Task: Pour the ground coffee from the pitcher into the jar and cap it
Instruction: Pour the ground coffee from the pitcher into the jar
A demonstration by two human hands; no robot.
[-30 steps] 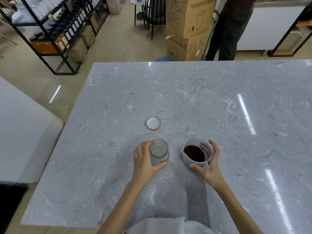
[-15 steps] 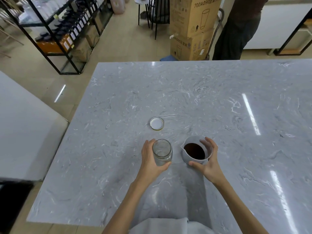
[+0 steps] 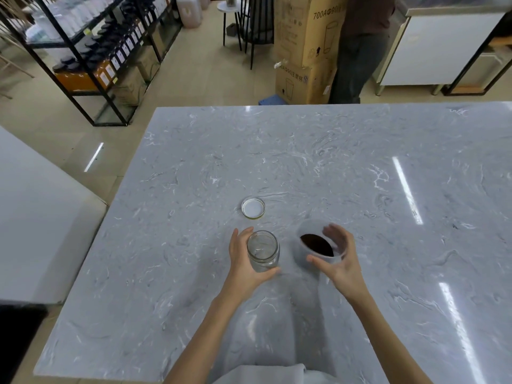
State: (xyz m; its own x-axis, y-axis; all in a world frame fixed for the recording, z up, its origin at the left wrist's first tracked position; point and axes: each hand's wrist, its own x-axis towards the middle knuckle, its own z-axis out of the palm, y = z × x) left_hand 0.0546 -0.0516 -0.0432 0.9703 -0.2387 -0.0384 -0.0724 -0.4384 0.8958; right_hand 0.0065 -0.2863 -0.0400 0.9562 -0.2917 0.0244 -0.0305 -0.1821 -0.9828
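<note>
A clear glass jar (image 3: pixel 262 252) stands upright and uncapped on the grey marble table (image 3: pixel 360 167). My left hand (image 3: pixel 243 261) is wrapped around its left side. To its right a white pitcher (image 3: pixel 304 254) holds dark ground coffee (image 3: pixel 316 244). My right hand (image 3: pixel 341 260) grips the pitcher from the right, thumb in front and fingers at the far rim, and the pitcher looks tilted and blurred. The jar's cap (image 3: pixel 253 207) lies inside-up on the table just behind the jar.
The table's left edge drops to the floor, with a white counter (image 3: pixel 36 217) beyond it. Black shelving (image 3: pixel 91 51) with bottles stands far left. Stacked cardboard boxes (image 3: pixel 307 48) and a standing person (image 3: pixel 360 48) are behind the table's far edge.
My right hand has closed further around the pitcher and tipped it slightly. The left hand has stayed on the jar. The camera has shifted a little.
</note>
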